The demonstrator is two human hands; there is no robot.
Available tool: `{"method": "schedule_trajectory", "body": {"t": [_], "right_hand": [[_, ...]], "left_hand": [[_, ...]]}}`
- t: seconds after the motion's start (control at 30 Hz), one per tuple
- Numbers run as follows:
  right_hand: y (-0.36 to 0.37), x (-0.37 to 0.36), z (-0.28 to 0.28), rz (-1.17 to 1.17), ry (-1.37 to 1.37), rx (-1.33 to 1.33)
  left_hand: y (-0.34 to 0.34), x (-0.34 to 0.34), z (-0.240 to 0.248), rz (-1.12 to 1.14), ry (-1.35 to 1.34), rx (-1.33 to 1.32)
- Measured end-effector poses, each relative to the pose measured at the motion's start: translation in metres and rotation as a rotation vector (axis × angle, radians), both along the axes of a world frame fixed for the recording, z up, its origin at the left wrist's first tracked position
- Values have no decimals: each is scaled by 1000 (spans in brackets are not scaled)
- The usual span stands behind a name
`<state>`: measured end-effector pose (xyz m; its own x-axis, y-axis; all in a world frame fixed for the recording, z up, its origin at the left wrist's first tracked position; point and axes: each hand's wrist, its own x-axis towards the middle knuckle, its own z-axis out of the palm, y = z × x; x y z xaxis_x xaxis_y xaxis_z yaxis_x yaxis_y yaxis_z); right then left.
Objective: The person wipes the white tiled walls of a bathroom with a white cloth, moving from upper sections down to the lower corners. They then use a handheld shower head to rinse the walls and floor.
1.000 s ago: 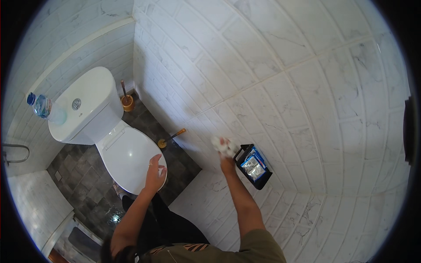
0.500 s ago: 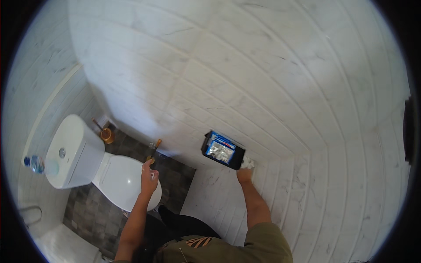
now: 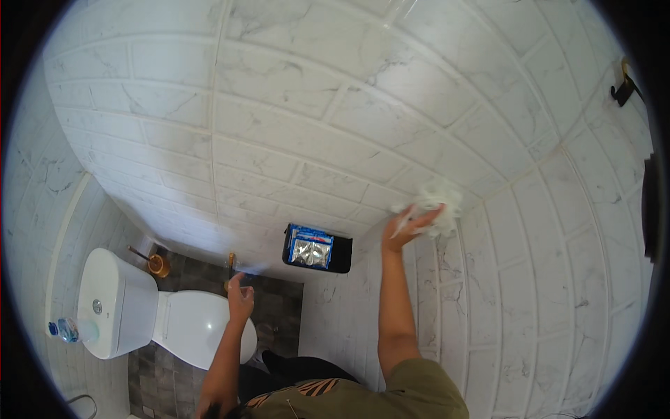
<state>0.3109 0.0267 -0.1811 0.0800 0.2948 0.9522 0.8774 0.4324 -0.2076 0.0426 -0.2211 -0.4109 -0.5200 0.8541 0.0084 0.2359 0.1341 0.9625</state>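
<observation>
My right hand (image 3: 406,228) is stretched out to the white tiled wall, near the corner. It presses a crumpled white cloth (image 3: 441,208) there, which is smeared by motion; whether it is fabric or tissue I cannot tell. Lower down, my left hand (image 3: 241,302) hovers in front of the toilet lid's far side, fingers loosely bent and apart, with nothing visible in it. Left of my right forearm, a black wall holder (image 3: 340,257) carries a blue and silver packet (image 3: 311,250).
At left stands a white toilet (image 3: 199,325) with its lid down. A bottle with a blue cap (image 3: 68,329) rests by its tank (image 3: 105,293). A copper-coloured brush holder (image 3: 159,265) and a gold-handled object (image 3: 232,261) are near the wall. A black hook (image 3: 623,91) hangs at upper right.
My right hand has moved up and right with the white cloth, from beside the black holder to near the wall corner. My left hand has lowered slightly. The view has shifted.
</observation>
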Motion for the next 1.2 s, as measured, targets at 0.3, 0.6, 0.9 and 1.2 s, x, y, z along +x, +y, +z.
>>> {"method": "schedule_trajectory", "body": {"t": [0.3, 0.6, 0.9, 1.2], "right_hand": [[-18, -31, 47, 250, -671, -10], [8, -142, 176, -60, -144, 328], [11, -178, 178, 114, -693, 328], [1, -262, 263, 44, -452, 208]], "left_hand": [[28, -4, 33, -46, 26, 152], [17, -40, 87, 13, -8, 80], [-37, -99, 120, 14, 267, 235], [-75, -123, 122, 77, 259, 205]]}}
